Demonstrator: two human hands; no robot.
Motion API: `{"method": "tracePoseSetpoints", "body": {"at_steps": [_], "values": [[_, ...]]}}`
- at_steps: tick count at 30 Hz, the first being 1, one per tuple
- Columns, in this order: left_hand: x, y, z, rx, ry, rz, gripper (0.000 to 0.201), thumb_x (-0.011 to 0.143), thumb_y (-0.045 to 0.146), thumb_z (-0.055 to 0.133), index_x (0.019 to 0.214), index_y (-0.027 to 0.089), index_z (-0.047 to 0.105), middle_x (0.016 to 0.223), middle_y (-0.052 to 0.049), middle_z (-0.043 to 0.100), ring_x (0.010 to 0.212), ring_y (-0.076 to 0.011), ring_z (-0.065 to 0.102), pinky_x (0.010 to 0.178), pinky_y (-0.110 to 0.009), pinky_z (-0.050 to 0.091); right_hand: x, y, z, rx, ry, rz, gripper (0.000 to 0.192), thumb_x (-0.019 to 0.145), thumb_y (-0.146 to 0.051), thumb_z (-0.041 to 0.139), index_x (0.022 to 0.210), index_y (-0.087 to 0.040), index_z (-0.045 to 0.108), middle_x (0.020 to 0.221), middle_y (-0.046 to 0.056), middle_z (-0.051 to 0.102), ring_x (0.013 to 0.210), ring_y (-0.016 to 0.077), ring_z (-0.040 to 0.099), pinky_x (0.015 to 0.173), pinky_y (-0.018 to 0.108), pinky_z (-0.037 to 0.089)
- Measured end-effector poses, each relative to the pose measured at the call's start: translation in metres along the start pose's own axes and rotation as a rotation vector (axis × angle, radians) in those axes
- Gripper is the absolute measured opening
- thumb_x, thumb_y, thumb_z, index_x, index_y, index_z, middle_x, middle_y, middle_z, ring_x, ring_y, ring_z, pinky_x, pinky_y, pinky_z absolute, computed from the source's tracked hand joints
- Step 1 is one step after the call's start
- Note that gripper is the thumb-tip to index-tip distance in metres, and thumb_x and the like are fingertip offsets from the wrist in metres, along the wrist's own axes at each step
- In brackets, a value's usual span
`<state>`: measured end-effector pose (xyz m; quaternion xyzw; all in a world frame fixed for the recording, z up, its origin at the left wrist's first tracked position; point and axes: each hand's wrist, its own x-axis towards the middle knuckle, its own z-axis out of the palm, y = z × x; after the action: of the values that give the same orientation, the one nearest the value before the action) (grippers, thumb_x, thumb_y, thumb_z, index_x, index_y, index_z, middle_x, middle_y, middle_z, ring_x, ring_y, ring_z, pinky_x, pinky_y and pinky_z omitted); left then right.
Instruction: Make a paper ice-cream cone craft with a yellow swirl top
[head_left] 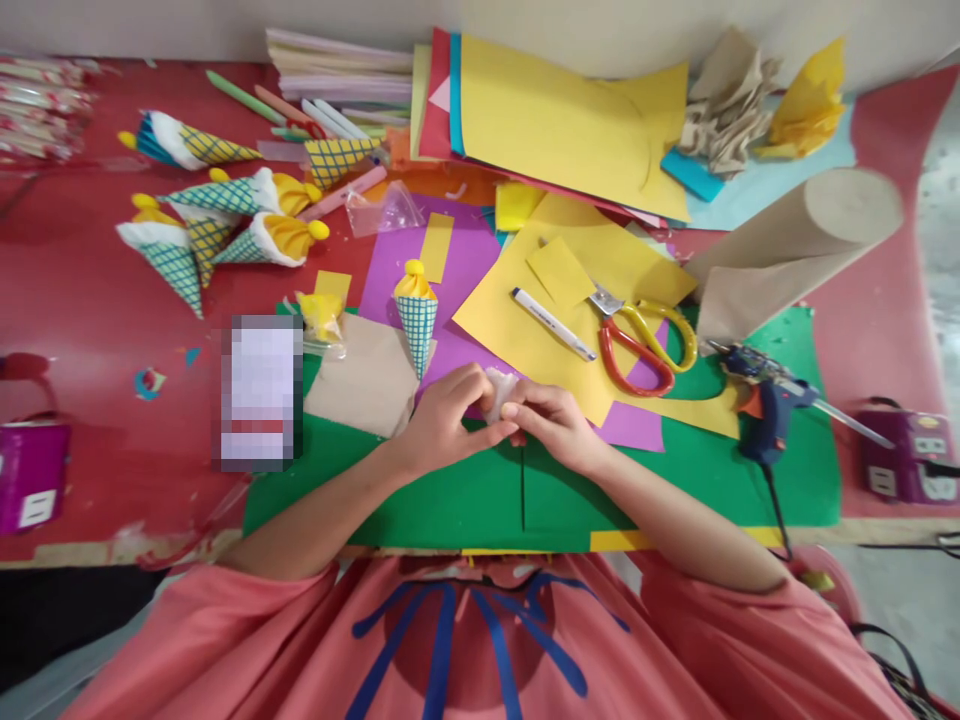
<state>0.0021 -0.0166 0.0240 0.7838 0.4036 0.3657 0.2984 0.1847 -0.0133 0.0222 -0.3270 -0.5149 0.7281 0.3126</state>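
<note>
A small whitish crumpled piece (498, 390) is pinched between both hands, over the front of the green sheet (645, 490). My left hand (448, 422) closes on its left side with thumb and fingers. On the other side my right hand (559, 425) grips it, thumb tip against its lower edge. A thin dark stick (523, 490) shows below my fingers; whether it joins the piece, I cannot tell. Just beyond the left hand lies a small checked paper cone (417, 325) with a gathered yellow top. Beige paper (360, 375) lies left of it.
Scissors (637, 350) and a white pen (553, 323) lie on yellow paper (487, 300). A glue gun (772, 410) rests at right, near a beige paper roll (795, 240). At left are a blurred-out phone-like rectangle (261, 380) and several checked cones (169, 255).
</note>
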Motion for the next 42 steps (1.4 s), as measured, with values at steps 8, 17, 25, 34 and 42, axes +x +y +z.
{"method": "tracePoseSetpoints", "body": {"at_steps": [8, 17, 25, 34, 42], "values": [[0.0, 0.003, -0.009, -0.079, -0.218, -0.102, 0.019, 0.092, 0.026, 0.044, 0.074, 0.019, 0.047, 0.066, 0.003, 0.057, 0.059, -0.0087, 0.051, 0.058, -0.022, 0.04, 0.002, -0.003, 0.0, 0.007, -0.018, 0.089, 0.035, 0.091, -0.047, 0.055, 0.075, -0.016, 0.057, 0.064, -0.003, 0.055, 0.051, 0.0053, 0.05, 0.048, 0.018, 0.04], [0.002, 0.007, -0.004, -0.482, -0.145, -0.459, 0.028, 0.092, 0.035, 0.042, 0.069, 0.02, 0.042, 0.056, 0.005, 0.047, 0.05, -0.0077, 0.039, 0.048, -0.021, 0.032, 0.004, -0.001, -0.001, 0.179, -0.016, 0.09, 0.033, 0.091, -0.045, 0.057, 0.076, -0.016, 0.055, 0.066, -0.002, 0.059, 0.055, 0.0067, 0.055, 0.054, 0.02, 0.044], [-0.005, -0.005, -0.002, -0.409, -0.062, -0.416, 0.033, 0.092, 0.047, 0.048, 0.072, 0.02, 0.045, 0.063, 0.004, 0.046, 0.056, -0.0092, 0.044, 0.055, -0.023, 0.04, 0.006, 0.002, -0.006, 0.24, -0.005, 0.122, 0.031, 0.089, -0.044, 0.06, 0.076, -0.016, 0.055, 0.067, -0.002, 0.061, 0.053, 0.0065, 0.055, 0.052, 0.019, 0.042], [-0.003, -0.012, -0.007, -0.019, -0.147, -0.209, 0.079, 0.069, 0.066, 0.069, 0.131, 0.023, 0.048, 0.119, -0.01, 0.064, 0.108, -0.0253, 0.063, 0.093, -0.036, 0.051, 0.006, -0.002, -0.006, 0.202, -0.022, 0.117, 0.036, 0.088, -0.048, 0.06, 0.071, -0.017, 0.053, 0.062, -0.002, 0.059, 0.054, 0.0075, 0.054, 0.055, 0.021, 0.045], [-0.006, -0.014, -0.007, 0.158, -0.108, -0.156, 0.065, 0.072, 0.067, 0.065, 0.116, 0.02, 0.058, 0.101, -0.007, 0.07, 0.093, -0.0224, 0.067, 0.085, -0.032, 0.051, 0.006, -0.011, -0.009, -0.109, 0.074, 0.145, 0.038, 0.084, -0.049, 0.062, 0.066, -0.017, 0.055, 0.057, -0.003, 0.056, 0.047, 0.0067, 0.049, 0.046, 0.02, 0.039]]}}
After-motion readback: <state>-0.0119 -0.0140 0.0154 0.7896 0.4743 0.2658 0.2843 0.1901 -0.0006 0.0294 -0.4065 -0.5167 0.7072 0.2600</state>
